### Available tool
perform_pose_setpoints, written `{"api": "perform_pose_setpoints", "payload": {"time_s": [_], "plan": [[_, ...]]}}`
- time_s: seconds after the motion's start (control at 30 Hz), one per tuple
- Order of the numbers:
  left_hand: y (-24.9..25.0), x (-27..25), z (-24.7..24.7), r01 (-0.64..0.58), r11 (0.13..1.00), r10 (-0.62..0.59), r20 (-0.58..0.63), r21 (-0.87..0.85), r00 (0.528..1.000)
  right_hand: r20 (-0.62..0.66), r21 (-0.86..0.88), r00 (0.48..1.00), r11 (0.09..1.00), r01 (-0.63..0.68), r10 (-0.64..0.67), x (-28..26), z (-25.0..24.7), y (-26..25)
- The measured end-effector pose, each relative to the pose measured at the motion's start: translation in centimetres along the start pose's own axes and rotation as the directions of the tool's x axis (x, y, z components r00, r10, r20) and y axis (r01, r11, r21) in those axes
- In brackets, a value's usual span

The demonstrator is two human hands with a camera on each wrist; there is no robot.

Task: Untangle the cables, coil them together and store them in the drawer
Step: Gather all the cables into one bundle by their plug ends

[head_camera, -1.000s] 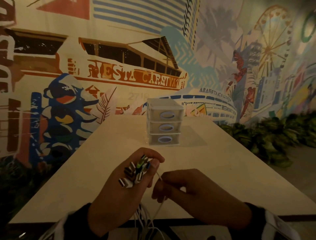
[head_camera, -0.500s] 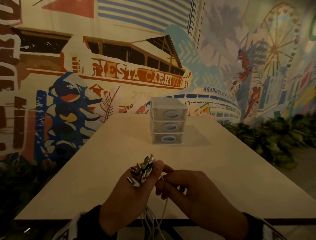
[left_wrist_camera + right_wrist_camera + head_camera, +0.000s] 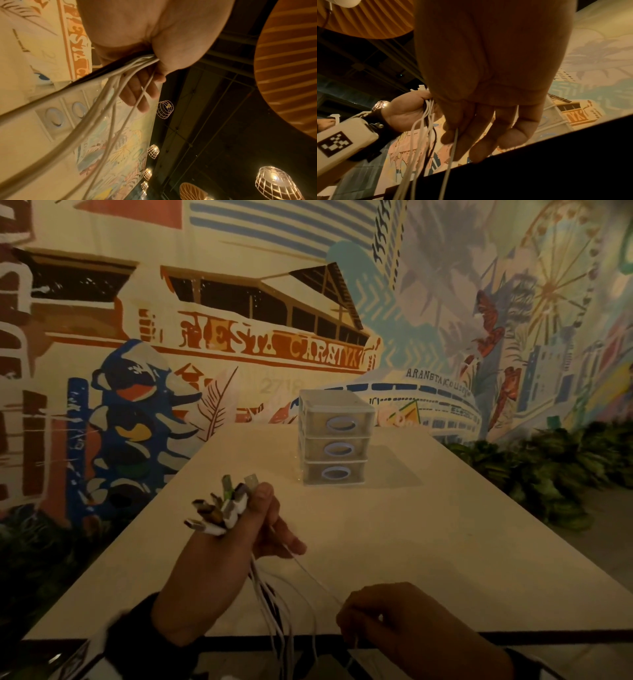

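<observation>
1. White cables (image 3: pixel 274 604) hang in a loose bunch over the near edge of the table (image 3: pixel 428 559), their free lengths dropping out of sight below.
2. Nearest me, the right hand (image 3: pixel 404 621) sits low at the table's front edge, fingers curled and pinching a single thin white strand (image 3: pixel 453 146) that runs taut up to the other hand. Half a second ago this hand was close against the left; it has since drawn back and down, pulling that strand out.
3. Just beyond, the left hand (image 3: pixel 226 546) is raised over the table, thumb clamped on the bunch. The cable plugs (image 3: pixel 222 508) fan out above the thumb, and the cords pass through the palm and fall from its heel. In the left wrist view, the lower fingers (image 3: pixel 137 94) reach out almost straight behind the strands.
4. Further back, near the middle of the table, stands a small translucent drawer unit (image 3: pixel 334 446) with three shut drawers, well apart from both hands.
5. Behind it the wall mural (image 3: pixel 239 344) carries lettering that reads partly as "FIESTA CARNIV", and to the right "ARANETA", with the rest unclear.
</observation>
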State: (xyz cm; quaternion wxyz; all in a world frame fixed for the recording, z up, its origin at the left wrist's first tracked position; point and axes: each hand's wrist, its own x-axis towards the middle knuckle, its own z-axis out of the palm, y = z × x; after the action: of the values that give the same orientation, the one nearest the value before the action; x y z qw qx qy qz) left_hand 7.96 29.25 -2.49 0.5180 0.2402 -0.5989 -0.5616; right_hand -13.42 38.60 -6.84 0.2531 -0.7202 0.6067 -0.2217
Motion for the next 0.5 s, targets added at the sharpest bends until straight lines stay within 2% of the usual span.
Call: {"api": "perform_pose_setpoints", "payload": {"time_s": [0.13,0.27,0.37,0.43,0.5], "plan": [[0.4,0.2,-0.6,-0.049,0.998,0.051,-0.043,0.037,0.998,0.154,-0.037,0.985,0.997,-0.075,0.080,-1.4,-1.6,0.6],[0.7,0.6,-0.9,-0.064,0.997,0.064,-0.019,-0.037,0.998,0.271,-0.110,0.953,0.988,-0.108,0.134,-2.3,-2.0,-0.5],[0.9,0.7,-0.7,-0.065,0.995,0.064,-0.007,-0.074,0.998,0.303,-0.178,0.928,0.970,-0.166,0.215,-2.2,-1.2,-0.9],[0.6,0.5,-0.7,-0.056,0.997,0.056,-0.001,-0.052,0.998,0.331,-0.249,0.915,0.956,-0.152,0.232,-2.1,-0.8,-0.6],[0.2,0.1,-0.5,-0.059,0.998,0.059,-0.013,0.036,0.998,0.288,-0.260,0.940,0.960,-0.107,0.182,-2.0,-1.1,-1.0]]}}
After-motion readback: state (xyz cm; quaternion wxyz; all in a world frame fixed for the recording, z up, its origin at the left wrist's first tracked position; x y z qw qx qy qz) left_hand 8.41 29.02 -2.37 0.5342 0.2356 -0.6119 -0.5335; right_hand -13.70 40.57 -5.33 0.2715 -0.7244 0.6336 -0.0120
